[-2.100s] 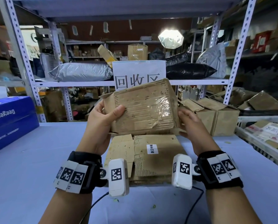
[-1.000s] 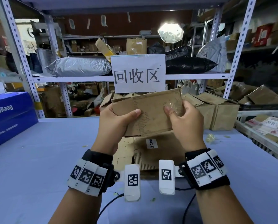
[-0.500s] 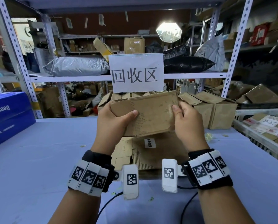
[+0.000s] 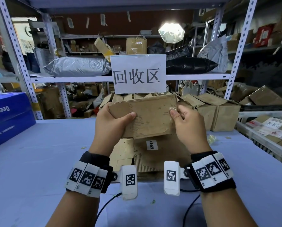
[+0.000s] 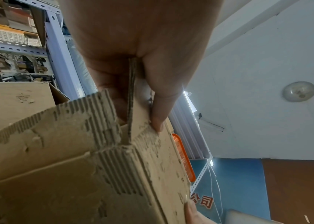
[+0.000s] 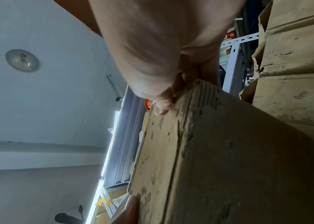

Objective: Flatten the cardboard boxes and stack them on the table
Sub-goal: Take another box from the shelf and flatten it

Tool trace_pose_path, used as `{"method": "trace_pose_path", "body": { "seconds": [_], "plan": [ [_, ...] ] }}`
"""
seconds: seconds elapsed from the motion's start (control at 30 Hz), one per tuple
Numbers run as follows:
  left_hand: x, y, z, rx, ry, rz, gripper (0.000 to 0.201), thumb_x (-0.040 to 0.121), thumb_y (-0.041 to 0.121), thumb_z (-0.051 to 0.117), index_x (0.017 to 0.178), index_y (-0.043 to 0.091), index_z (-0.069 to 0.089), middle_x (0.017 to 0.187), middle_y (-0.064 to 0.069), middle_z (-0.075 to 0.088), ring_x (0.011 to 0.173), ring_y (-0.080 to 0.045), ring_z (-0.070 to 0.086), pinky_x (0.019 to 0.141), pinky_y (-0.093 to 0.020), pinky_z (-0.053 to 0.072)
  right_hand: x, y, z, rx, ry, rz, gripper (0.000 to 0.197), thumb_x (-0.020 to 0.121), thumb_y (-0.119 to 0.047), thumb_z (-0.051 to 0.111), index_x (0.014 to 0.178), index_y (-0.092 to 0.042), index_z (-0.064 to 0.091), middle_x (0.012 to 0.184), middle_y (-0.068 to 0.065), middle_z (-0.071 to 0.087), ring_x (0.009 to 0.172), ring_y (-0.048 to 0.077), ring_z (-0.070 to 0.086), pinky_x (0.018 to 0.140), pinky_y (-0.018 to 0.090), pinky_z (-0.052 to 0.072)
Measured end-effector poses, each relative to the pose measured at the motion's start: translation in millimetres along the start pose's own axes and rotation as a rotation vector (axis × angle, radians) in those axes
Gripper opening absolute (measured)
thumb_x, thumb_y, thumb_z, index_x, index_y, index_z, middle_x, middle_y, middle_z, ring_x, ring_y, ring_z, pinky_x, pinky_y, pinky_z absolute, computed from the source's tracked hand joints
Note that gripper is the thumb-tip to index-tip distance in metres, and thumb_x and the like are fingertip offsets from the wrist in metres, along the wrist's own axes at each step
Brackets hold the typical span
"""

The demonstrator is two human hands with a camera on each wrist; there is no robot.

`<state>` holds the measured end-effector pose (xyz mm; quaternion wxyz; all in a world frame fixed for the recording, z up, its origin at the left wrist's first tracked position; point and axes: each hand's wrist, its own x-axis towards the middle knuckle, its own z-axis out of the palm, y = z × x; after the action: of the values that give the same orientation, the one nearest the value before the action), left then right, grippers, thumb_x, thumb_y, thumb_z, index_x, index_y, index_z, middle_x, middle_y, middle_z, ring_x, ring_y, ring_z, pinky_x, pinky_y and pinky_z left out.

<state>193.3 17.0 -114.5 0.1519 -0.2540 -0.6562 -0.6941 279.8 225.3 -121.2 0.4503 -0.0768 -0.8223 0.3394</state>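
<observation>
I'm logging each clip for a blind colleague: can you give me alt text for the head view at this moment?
Two hands hold a worn cardboard box above a blue table: the left hand grips its left end, the right hand pinches a scrap of clear tape at its upper right. Flattened cardboard lies beneath, unflattened boxes stand behind.

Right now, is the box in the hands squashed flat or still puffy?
Flat. The box shows one thin face, and its layers lie pressed together in the left hand.
</observation>
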Motion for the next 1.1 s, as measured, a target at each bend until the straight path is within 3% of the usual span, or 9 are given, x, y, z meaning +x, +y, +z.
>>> {"method": "trace_pose_path", "body": {
  "seconds": [0.13, 0.23, 0.27, 0.33, 0.43, 0.6, 0.7, 0.9, 1.1],
  "plan": [
    [0.5, 0.4, -0.3, 0.008, 0.000, -0.010, 0.029, 0.075, 0.020, 0.090, 0.092, 0.023, 0.066, 0.093, 0.001, 0.074, 0.087, -0.018, 0.073, 0.081, -0.050, 0.063, 2.4, 3.8, -1.3, -0.037, -0.027, 0.009, 0.043, 0.103, -0.022, 0.050, 0.060, -0.025, 0.044, 0.051, -0.013, 0.048, 0.053, 0.002, 0.044, 0.052, 0.026, 0.030],
    [0.4, 0.5, 1.2, 0.016, 0.001, -0.014, 0.029, 0.076, 0.018, 0.090, 0.092, 0.024, 0.066, 0.092, 0.003, 0.073, 0.084, -0.014, 0.072, 0.080, -0.047, 0.063, 0.8, 0.5, 0.0, 0.020, -0.047, 0.095, 0.030, 0.105, -0.031, 0.045, 0.097, -0.022, 0.072, 0.084, -0.014, 0.071, 0.082, 0.001, 0.062, 0.072, 0.028, 0.046],
    [0.6, 0.8, 1.6, 0.019, 0.005, -0.011, 0.029, 0.077, 0.018, 0.090, 0.091, 0.024, 0.066, 0.092, 0.003, 0.073, 0.084, -0.013, 0.072, 0.081, -0.047, 0.063, -0.5, -1.9, -0.1, 0.052, -0.064, 0.119, 0.037, 0.104, -0.042, 0.045, 0.112, -0.016, 0.070, 0.088, -0.011, 0.072, 0.084, 0.004, 0.064, 0.074, 0.031, 0.050],
    [1.3, 1.5, 1.1, 0.023, 0.012, -0.010, 0.028, 0.077, 0.017, 0.089, 0.092, 0.023, 0.066, 0.092, 0.002, 0.073, 0.084, -0.013, 0.072, 0.082, -0.048, 0.063, -3.1, -3.8, 0.8, 0.082, -0.134, 0.111, 0.048, 0.092, -0.064, 0.052, 0.113, -0.024, 0.069, 0.081, -0.020, 0.067, 0.078, -0.005, 0.061, 0.070, 0.028, 0.051],
    [3.0, 2.3, -1.2, 0.021, 0.016, -0.019, 0.028, 0.078, 0.018, 0.089, 0.091, 0.023, 0.065, 0.090, 0.005, 0.072, 0.082, -0.010, 0.071, 0.082, -0.049, 0.062, -2.4, -4.3, 0.4, 0.056, -0.104, 0.058, 0.032, 0.090, -0.045, 0.067, 0.114, -0.025, 0.070, 0.096, -0.016, 0.074, 0.087, -0.002, 0.067, 0.080, 0.034, 0.059],
    [4.9, 4.6, -2.8, 0.006, 0.022, -0.014, 0.029, 0.078, 0.016, 0.088, 0.091, 0.025, 0.064, 0.087, 0.008, 0.073, 0.086, -0.015, 0.072, 0.082, -0.050, 0.063, 3.6, -3.8, -1.7, 0.039, -0.030, -0.031, 0.023, 0.102, -0.025, 0.052, 0.091, -0.019, 0.071, 0.072, -0.002, 0.068, 0.068, 0.008, 0.058, 0.059, 0.029, 0.043],
    [8.8, 4.4, -6.6, 0.027, 0.039, -0.011, 0.028, 0.077, 0.019, 0.089, 0.090, 0.027, 0.066, 0.089, 0.005, 0.072, 0.083, -0.013, 0.071, 0.080, -0.049, 0.063, 5.2, -1.1, -4.8, 0.024, -0.029, -0.043, 0.027, 0.104, -0.023, 0.048, 0.105, -0.016, 0.075, 0.082, -0.003, 0.072, 0.079, 0.011, 0.063, 0.067, 0.026, 0.046],
    [14.9, 1.3, -10.7, 0.031, 0.058, 0.013, 0.028, 0.078, 0.020, 0.089, 0.095, 0.027, 0.068, 0.091, 0.009, 0.072, 0.076, 0.003, 0.068, 0.066, -0.022, 0.057, 9.2, 1.2, -7.8, 0.150, 0.015, 0.010, 0.034, 0.106, -0.023, 0.044, 0.094, -0.004, 0.069, 0.085, 0.015, 0.071, 0.085, 0.034, 0.067, 0.080, 0.055, 0.055],
    [21.8, -4.4, -17.0, 0.052, 0.077, -0.006, 0.025, 0.080, 0.022, 0.088, 0.095, 0.029, 0.068, 0.095, 0.008, 0.073, 0.083, -0.004, 0.069, 0.075, -0.031, 0.061, 7.7, -10.9, -18.6, 0.821, -0.006, 0.235, 0.034, 0.109, -0.020, 0.036, 0.092, -0.008, 0.063, 0.089, 0.007, 0.078, 0.085, 0.021, 0.076, 0.069, 0.023, 0.059]
  ]
}}
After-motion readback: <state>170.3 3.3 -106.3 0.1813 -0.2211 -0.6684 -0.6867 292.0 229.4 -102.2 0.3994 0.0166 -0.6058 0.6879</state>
